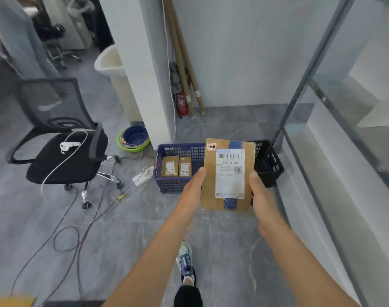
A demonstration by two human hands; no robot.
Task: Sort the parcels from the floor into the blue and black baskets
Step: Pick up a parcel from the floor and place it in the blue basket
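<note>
Now one parcel (227, 173) is held up in both hands, in front of the two baskets in the middle of the frame.

The left hand (192, 189) grips its left edge and the right hand (261, 191) grips its right edge. Each thumb lies on the front face; the other fingers are hidden behind the cardboard, so I cannot tell how they are placed. The blue basket (167, 185) stands at centre left with two small parcels (169, 166) side by side inside. The black basket (268, 162) is just beside it at centre right, its inside mostly covered. I judge the sorting partly done: two parcels are placed, and this one waits for its basket. A yellowish shape (11, 301) in the lower left corner may be another parcel.
</note>
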